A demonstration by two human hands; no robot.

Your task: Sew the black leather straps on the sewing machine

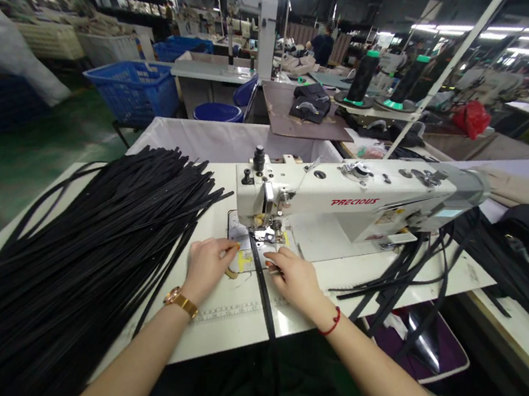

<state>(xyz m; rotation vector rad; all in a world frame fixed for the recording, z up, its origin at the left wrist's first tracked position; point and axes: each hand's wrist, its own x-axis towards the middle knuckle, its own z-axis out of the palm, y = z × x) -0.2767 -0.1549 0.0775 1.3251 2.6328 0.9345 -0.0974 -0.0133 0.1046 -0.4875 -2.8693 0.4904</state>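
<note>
A narrow black strap [263, 293] runs from under the presser foot of a white sewing machine [304, 191], across the table and down over its front edge. My left hand [209, 267], with a gold watch at the wrist, is left of the strap near the needle plate. Its thumb and fingertips are pinched together; whatever lies between them is too small to make out. Just right of the strap is my right hand [297, 280], its fingers curled together close to the presser foot. What those fingertips hold, if anything, is hidden.
A large heap of black straps [76, 256] covers the table's left side. More black straps [408, 268] hang at the right under the machine arm. Behind stand a blue basket [135, 94], a blue stool [217, 112] and black thread cones [363, 76]. A person [323, 46] is farther back.
</note>
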